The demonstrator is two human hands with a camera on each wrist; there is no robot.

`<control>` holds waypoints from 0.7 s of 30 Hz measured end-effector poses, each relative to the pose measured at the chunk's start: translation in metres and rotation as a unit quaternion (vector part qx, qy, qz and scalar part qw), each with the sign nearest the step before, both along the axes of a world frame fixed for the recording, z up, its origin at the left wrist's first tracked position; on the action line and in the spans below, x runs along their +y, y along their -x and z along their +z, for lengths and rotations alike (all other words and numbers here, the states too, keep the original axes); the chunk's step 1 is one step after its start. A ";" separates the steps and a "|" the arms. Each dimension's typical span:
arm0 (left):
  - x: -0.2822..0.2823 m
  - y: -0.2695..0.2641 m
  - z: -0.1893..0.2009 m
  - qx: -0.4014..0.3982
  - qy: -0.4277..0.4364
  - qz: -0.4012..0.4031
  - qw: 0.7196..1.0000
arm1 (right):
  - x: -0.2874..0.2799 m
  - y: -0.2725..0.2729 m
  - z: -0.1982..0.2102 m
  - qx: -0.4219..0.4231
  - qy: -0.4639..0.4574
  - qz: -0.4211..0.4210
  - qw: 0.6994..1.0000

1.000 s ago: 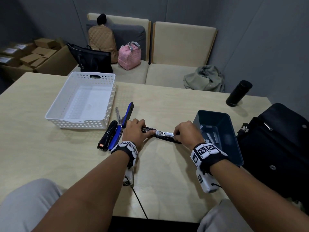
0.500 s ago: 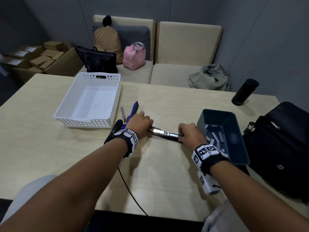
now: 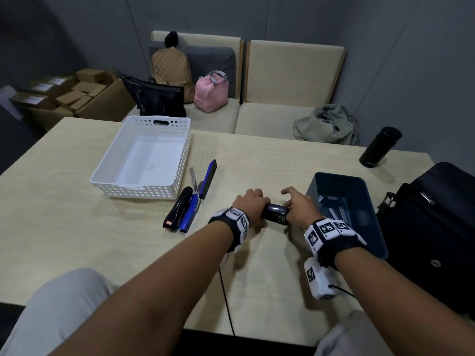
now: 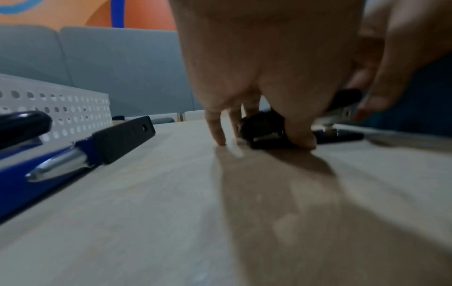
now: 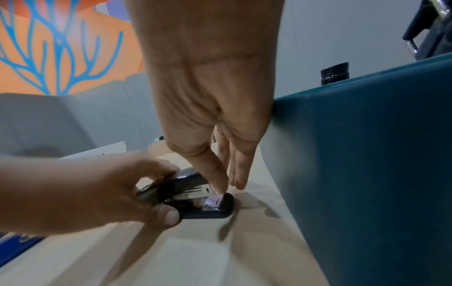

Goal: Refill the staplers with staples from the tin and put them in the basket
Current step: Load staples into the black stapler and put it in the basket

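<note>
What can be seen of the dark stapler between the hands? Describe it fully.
The dark stapler is glossy black, plastic-looking, with a metal magazine showing between top and base. It lies on the table beside the blue tin, nearly closed. The left hand grips its rear; the right hand touches its front tip with straight fingers.

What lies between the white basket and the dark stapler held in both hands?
In the head view, a black stapler and an opened blue stapler lie side by side between the white basket and the held stapler; bare table otherwise.
</note>
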State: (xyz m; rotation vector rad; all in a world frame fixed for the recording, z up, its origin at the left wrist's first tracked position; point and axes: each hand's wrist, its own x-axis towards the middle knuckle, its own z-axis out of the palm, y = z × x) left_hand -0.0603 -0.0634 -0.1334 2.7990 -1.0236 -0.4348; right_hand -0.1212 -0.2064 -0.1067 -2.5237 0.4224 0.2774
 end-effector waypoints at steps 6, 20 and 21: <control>0.010 -0.013 0.001 -0.059 -0.020 -0.014 0.998 | 0.004 -0.006 0.001 0.045 -0.055 0.009 0.997; 0.156 -0.181 0.063 -0.018 0.085 0.431 0.898 | 0.071 -0.039 -0.010 0.150 0.044 0.197 0.968; 0.164 -0.185 0.054 0.001 0.062 0.437 0.897 | 0.074 -0.036 -0.014 0.160 0.065 0.207 0.963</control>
